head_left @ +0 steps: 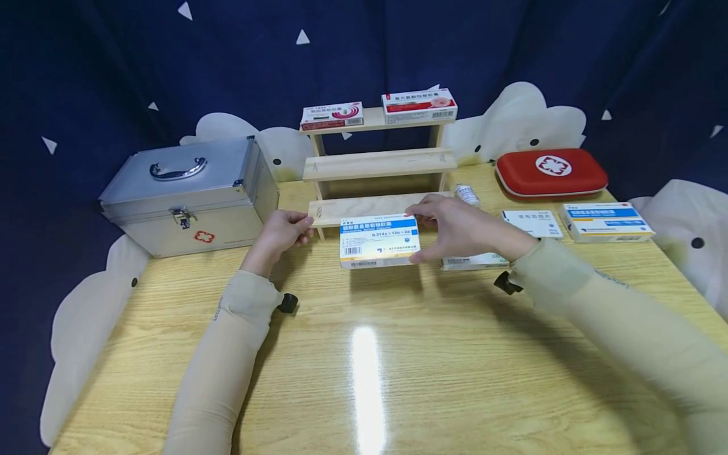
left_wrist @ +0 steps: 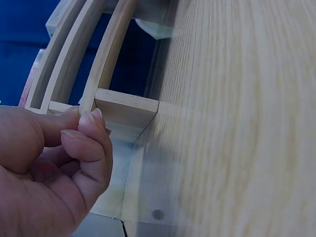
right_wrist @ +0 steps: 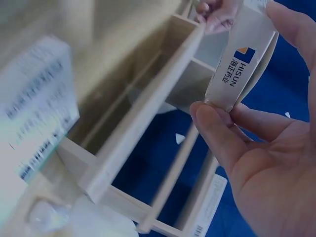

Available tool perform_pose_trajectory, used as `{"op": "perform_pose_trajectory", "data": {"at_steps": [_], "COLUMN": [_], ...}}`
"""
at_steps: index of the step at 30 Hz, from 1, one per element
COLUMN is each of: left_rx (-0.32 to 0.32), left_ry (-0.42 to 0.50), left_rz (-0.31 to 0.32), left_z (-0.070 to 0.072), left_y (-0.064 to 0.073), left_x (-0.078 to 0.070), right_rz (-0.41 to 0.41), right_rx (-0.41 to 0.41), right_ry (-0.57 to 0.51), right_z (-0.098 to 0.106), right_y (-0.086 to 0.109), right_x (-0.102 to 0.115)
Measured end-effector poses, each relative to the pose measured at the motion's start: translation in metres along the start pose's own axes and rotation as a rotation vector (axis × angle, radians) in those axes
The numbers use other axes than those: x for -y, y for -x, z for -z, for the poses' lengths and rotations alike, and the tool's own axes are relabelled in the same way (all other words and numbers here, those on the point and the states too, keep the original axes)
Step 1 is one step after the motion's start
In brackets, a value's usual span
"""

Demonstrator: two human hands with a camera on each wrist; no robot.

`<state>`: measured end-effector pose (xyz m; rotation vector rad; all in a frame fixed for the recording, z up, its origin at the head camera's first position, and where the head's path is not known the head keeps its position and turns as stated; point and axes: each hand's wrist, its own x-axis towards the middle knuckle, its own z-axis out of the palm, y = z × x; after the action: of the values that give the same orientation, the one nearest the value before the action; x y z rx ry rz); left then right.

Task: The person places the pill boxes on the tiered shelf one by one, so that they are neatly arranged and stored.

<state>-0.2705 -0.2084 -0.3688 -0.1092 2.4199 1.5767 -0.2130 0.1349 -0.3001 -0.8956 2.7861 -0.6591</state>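
Note:
My right hand (head_left: 461, 229) grips a white medicine box (head_left: 379, 241) with a blue stripe by its right end, thumb on the lower edge and fingers at the top. The box hangs in front of the lowest tier of a three-tier wooden rack (head_left: 364, 206), overlapping it in the head view. HISUN lettering shows on the box's end (right_wrist: 239, 61) in the right wrist view. At the rack's left end, my left hand (head_left: 282, 231) pinches the edge of the lowest shelf board (left_wrist: 104, 66) between thumb and index finger. The other fingers are curled in.
Two red-and-white medicine boxes (head_left: 332, 116) (head_left: 419, 106) sit on the top tier. A silver metal case (head_left: 188, 189) stands left. To the right are a small bottle (head_left: 467, 194), a red zip case (head_left: 552, 173), a white box (head_left: 533, 224), a blue-striped box (head_left: 606, 222) and a partly hidden box (head_left: 474, 261).

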Motion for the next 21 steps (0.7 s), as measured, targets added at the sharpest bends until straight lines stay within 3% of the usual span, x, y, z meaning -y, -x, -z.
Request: {"op": "perform_pose_trajectory", "data": {"at_steps": [13,21], "left_rx": [-0.006,-0.013], "left_ry": [-0.006,-0.008], "left_rz": [0.002,0.01], "left_z": [0.001,0.0], "left_y": [-0.001,-0.001], "left_x": [-0.002,-0.001], "right_rz": [-0.074,-0.049], "right_rx": [-0.014,-0.014], "right_ry": [-0.009,0.027], "right_z": [0.046,0.067], "right_y": [-0.031,-0.059], "right_x": [0.007,0.011]}}
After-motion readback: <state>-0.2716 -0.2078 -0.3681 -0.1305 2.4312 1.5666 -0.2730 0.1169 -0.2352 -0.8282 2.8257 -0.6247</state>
